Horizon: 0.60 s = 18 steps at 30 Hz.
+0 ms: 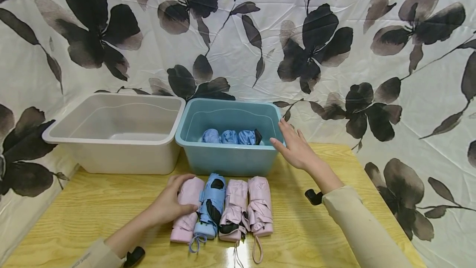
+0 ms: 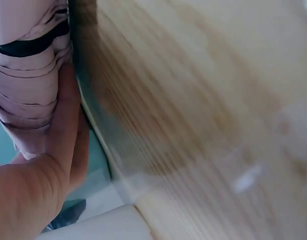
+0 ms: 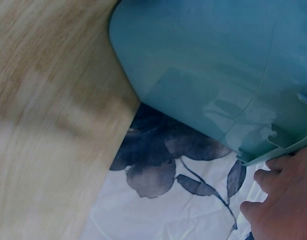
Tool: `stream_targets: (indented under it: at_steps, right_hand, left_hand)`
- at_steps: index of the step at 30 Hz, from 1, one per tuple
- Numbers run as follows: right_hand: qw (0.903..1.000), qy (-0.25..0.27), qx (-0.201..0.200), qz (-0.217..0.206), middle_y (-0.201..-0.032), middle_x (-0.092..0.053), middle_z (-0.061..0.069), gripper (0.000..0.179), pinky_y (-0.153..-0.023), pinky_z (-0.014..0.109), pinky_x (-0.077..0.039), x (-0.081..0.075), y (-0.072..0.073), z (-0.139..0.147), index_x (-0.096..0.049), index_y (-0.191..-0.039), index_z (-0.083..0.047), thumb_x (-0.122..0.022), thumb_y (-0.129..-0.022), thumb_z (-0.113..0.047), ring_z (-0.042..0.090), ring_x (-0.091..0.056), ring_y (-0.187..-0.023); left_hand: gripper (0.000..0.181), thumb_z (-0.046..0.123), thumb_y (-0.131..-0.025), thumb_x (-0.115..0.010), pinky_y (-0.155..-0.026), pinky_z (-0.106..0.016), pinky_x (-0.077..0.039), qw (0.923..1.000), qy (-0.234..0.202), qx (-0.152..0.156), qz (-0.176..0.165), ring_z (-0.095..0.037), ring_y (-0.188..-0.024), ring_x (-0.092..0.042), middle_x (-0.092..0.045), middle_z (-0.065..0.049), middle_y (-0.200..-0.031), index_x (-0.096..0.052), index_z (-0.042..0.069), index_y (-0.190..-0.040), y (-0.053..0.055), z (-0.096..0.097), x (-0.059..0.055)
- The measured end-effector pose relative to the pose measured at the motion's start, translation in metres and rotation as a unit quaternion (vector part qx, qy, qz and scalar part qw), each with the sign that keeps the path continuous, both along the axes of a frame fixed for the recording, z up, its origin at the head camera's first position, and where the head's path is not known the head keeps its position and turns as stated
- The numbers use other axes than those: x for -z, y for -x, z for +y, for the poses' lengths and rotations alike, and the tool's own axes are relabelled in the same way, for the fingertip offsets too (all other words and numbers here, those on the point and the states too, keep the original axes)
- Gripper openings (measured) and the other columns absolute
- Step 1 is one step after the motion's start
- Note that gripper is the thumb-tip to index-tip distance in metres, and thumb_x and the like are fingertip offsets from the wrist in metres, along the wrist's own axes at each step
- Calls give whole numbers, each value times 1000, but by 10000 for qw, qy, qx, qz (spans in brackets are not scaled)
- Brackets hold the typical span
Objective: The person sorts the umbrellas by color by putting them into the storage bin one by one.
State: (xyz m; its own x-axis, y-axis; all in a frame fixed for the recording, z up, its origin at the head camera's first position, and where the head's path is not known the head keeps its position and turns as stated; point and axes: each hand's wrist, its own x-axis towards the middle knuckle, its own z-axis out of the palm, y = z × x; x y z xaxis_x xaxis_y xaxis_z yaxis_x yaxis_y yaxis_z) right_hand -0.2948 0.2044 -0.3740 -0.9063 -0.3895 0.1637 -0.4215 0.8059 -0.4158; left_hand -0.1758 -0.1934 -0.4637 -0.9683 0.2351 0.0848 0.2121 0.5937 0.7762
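Observation:
Four folded umbrellas, several in all, stand side by side on the table. My left hand [image 1: 169, 204] grips the leftmost pink umbrella [image 1: 190, 191], thumb on its right side and fingers over its far left. Beside it lies a blue umbrella [image 1: 215, 202] with a cord loop, then a pink umbrella [image 1: 236, 202] and another pink umbrella [image 1: 260, 197] at the right. At the right end of the teal bin [image 1: 230, 160], my right hand [image 1: 297, 148] rests against the rim with its fingers extended. Inside that bin are three blue umbrellas [image 1: 229, 137].
A light grey bin [image 1: 119, 156] stands left of the teal one, their rims meeting. Behind both hangs a white floral cloth [image 1: 253, 73]. The wooden table [image 1: 305, 226] extends to the right and front of the umbrellas.

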Motion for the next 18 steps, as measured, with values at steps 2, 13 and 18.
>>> stream_targets:
  at_steps: [2,13,18]
  right_hand:
    - [10000,-20,-4,-2,-174,-7,14,82,-124,63,0,1,1,0,-17,-165,-1,-36,-109,-58,39,-10,-159]
    - [10000,19,2,-12,-174,-7,14,82,-125,62,1,0,0,1,-16,-166,-3,-36,-109,-58,37,-9,-159]
    - [10000,7,5,-17,-174,-7,14,82,-125,62,1,0,0,0,-16,-166,-2,-36,-109,-58,37,-9,-159]
  left_hand:
    - [88,18,-75,-93,-96,-61,-49,9999,-51,-93,102,-43,-119,-55,-40,-25,-142,-47,8,-150,-3,-1,-1]
    - [87,10,-72,-94,-94,-54,-50,9960,-218,-406,770,-41,-118,-56,-37,-24,-146,-50,12,-147,-15,-6,-12]
    - [92,9,-70,-96,-89,-47,-53,9961,-406,-507,602,-44,-116,-56,-34,-24,-149,-49,11,-149,-19,-9,-13]
